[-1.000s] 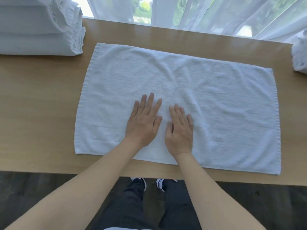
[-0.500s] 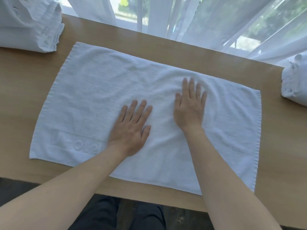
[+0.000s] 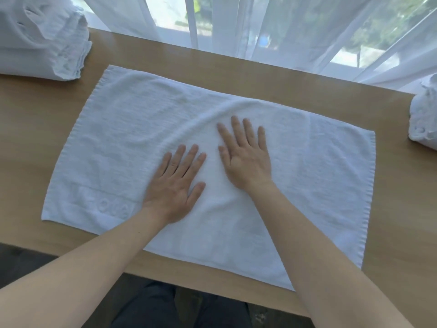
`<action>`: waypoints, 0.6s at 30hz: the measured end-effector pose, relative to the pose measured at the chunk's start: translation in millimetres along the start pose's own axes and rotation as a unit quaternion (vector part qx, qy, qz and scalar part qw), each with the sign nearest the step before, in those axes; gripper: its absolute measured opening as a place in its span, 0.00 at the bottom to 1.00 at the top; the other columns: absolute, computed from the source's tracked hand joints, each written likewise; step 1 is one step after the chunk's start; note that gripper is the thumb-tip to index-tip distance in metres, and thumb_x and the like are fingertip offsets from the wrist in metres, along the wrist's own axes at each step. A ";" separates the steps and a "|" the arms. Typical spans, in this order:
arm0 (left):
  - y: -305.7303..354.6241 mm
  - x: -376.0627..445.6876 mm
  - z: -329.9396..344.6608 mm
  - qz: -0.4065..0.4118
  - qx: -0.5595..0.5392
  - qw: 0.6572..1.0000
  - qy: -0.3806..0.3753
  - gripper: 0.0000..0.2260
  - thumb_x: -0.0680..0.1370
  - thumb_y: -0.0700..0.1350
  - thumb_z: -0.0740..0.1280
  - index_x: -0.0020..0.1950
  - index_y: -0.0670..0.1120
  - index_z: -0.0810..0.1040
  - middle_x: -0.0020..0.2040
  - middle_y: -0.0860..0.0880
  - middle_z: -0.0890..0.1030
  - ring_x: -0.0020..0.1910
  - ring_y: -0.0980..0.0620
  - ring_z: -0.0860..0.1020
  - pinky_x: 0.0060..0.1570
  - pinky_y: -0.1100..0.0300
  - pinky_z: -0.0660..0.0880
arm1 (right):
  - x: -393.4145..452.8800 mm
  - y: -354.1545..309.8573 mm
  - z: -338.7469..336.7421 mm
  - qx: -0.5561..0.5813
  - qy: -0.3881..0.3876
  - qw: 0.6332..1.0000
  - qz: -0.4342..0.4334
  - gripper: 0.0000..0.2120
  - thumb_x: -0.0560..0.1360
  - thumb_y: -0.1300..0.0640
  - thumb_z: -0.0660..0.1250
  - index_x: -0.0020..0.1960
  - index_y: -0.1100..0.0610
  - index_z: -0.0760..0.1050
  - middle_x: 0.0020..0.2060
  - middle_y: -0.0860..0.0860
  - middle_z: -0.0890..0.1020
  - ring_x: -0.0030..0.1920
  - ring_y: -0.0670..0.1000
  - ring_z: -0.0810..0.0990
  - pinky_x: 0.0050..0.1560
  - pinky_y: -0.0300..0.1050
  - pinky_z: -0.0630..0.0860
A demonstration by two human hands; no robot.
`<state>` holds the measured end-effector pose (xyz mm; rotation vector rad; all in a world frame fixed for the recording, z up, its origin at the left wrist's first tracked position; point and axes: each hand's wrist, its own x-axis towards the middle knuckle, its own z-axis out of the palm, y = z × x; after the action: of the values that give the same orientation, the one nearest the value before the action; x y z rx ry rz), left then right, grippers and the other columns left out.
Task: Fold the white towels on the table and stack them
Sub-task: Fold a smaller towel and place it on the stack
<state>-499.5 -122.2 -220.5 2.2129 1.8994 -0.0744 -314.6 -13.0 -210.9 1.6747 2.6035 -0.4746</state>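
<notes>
Flat hands on the towel
Left hand [image 3: 173, 185] and right hand [image 3: 246, 157] press spread-fingered on the soft, limp white terry towel [image 3: 307, 166]; best lifted by its corners.

Both hands flat, palms down, fingers straight and slightly spread. Left hand [image 3: 173, 185]: fingers angled up and to the right, thumb splayed out toward the right hand. Right hand [image 3: 246, 157]: sits just beside the left and further forward, fingers angled slightly left, thumb tucked near the index finger. Narrow gap between the two, no contact. Both forearms bare, entering from the bottom corners and converging toward the hands. Neither hand grips anything.
</notes>
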 end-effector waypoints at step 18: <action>5.4 -2.6 -1.4 0.003 -0.039 0.999 -0.007 0.30 0.83 0.59 0.46 0.83 0.51 0.44 0.83 0.50 0.42 0.81 0.48 0.39 0.79 0.50 0.36 | -132.3 0.6 29.5 0.038 0.079 0.925 0.369 0.33 0.82 0.39 0.42 0.83 0.51 0.42 0.82 0.51 0.45 0.81 0.54 0.41 0.78 0.60 0.37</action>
<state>-494.8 -125.3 -217.9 2.1610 1.8547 -0.0150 -261.9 -137.8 -216.7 2.5999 1.8096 -0.4085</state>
